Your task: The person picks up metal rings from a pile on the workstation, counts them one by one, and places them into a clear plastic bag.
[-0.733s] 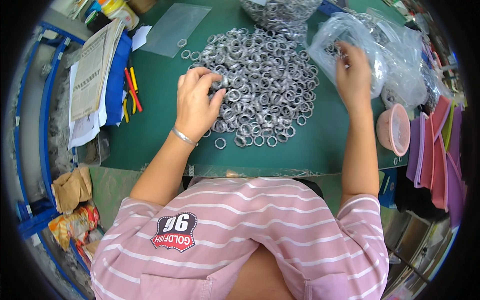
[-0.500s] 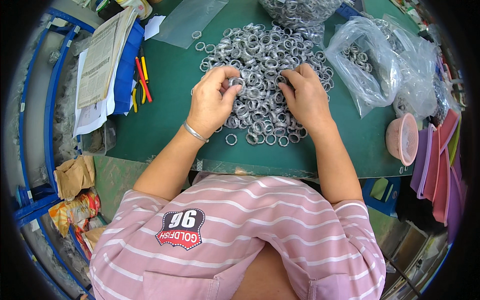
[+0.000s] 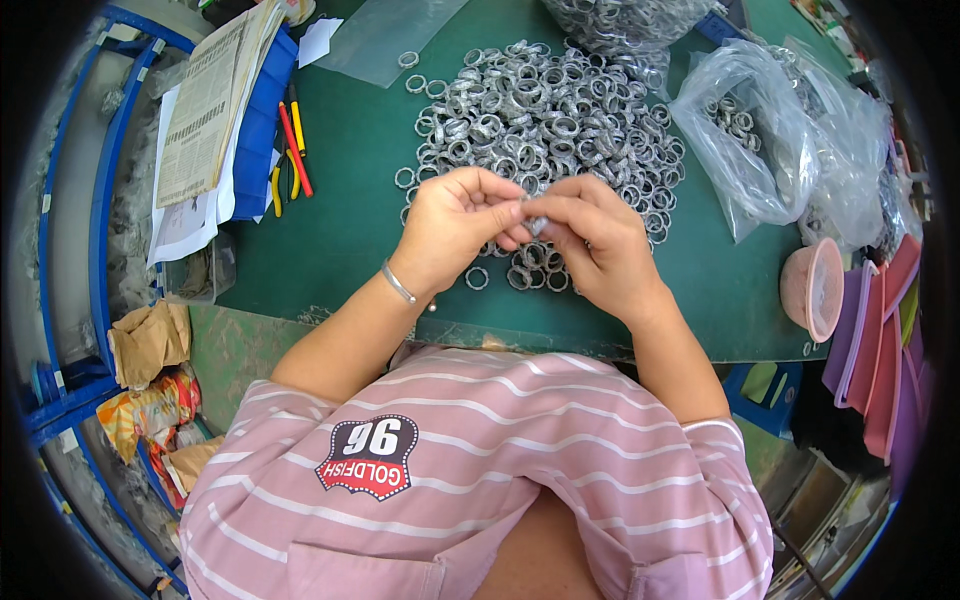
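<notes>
A large heap of silvery metal rings (image 3: 560, 120) covers the middle of the green table (image 3: 340, 250). My left hand (image 3: 458, 222) and my right hand (image 3: 605, 245) meet over the near side of the heap. Pinched between their fingertips is a silvery metal ring (image 3: 536, 226), partly hidden by the fingers; whether there is more than one I cannot make out. Both hands are closed on it. Several loose rings lie just below and beside the hands, one of them a single ring (image 3: 477, 279) near my left wrist.
Clear plastic bags (image 3: 750, 130) with more rings lie at the right, and a full bag (image 3: 630, 25) stands behind the heap. A pink bowl (image 3: 812, 290) sits near the right edge. Pliers (image 3: 290, 165) and a blue bin (image 3: 262, 120) with newspapers (image 3: 205, 120) are at the left.
My hands were apart at the two sides of the heap, the left with a ring in its fingers. Now they have come together nearer my body, fingertips meeting at the ring.
</notes>
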`<state>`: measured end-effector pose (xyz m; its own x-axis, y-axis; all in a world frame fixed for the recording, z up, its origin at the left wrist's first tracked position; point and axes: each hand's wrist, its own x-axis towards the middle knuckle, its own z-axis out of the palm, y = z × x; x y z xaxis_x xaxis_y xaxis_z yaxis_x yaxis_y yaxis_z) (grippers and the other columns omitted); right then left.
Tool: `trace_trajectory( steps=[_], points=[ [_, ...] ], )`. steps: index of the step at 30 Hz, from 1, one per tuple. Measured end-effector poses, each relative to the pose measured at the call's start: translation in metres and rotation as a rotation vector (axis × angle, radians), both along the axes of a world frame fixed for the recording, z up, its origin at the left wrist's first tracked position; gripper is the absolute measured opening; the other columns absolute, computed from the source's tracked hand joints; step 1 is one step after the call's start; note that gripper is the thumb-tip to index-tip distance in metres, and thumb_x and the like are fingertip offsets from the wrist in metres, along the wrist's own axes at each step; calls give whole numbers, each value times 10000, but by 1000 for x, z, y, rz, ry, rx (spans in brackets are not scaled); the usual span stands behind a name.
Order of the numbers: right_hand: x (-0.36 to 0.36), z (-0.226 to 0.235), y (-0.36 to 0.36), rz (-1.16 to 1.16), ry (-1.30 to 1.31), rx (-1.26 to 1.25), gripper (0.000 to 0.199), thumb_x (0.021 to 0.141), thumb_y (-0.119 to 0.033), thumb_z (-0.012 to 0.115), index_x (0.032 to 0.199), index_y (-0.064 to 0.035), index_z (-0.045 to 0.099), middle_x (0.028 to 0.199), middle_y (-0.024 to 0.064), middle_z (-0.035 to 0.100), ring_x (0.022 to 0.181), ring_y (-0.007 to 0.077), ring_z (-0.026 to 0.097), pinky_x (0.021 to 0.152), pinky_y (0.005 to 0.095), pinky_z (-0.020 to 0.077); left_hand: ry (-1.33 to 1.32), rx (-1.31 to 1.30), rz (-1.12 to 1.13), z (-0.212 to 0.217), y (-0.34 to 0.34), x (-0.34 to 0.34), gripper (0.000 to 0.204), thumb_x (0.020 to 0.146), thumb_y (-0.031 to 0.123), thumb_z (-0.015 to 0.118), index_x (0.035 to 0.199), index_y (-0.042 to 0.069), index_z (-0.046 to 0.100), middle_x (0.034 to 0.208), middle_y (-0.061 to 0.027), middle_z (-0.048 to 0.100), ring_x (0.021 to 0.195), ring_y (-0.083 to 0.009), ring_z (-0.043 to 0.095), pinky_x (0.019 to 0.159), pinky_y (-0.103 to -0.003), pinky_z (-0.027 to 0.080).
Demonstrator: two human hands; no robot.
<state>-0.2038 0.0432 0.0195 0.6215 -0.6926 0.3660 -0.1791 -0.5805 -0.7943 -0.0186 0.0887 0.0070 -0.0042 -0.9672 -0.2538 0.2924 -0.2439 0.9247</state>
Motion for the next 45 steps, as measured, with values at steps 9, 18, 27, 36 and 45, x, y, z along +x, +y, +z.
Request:
trace_trajectory(
  steps=[9, 18, 27, 36, 45],
  points=[
    [-28, 14, -3, -35, -13, -40, 253, 688, 93, 653, 896, -49, 671, 917, 102, 626, 769, 233, 622, 653, 307, 519, 154, -16, -168, 11, 11, -4, 193, 872, -3, 641, 1060, -46, 633, 961, -124, 674, 791, -161, 668, 719, -269, 555],
    [-82, 10, -97, -652, 264, -523, 299, 732, 47, 620, 1012, -48, 662, 979, 144, 634, 934, 306, 609, 820, 378, 496, -908, -380, 158, -6, -21, 14, 135, 770, 49, 738, 872, 10, 659, 804, -55, 598, 629, -119, 549, 589, -255, 471],
    [30, -22, -49, -250, 231, -412, 146, 722, -90, 726, 865, -91, 693, 881, 41, 627, 884, 244, 568, 764, 377, 410, -865, -468, 224, -12, -13, 14, 99, 762, -2, 697, 853, 0, 660, 778, -67, 608, 627, -141, 600, 571, -260, 485],
    [20, -18, -37, -211, -62, -317, 160, 712, -21, 722, 850, -89, 676, 866, 34, 662, 829, 228, 597, 760, 355, 410, -536, -451, 138, -10, -7, 7, 133, 823, -85, 646, 947, -36, 638, 976, -93, 637, 811, -110, 622, 727, -228, 520],
    [19, -17, -30, -150, -190, -268, 206, 685, 46, 714, 852, -67, 673, 841, 60, 671, 788, 236, 619, 720, 334, 462, -485, -560, 159, -5, -6, 0, 126, 800, -81, 653, 911, -21, 647, 924, -105, 657, 785, -139, 648, 693, -244, 533]
  ],
)
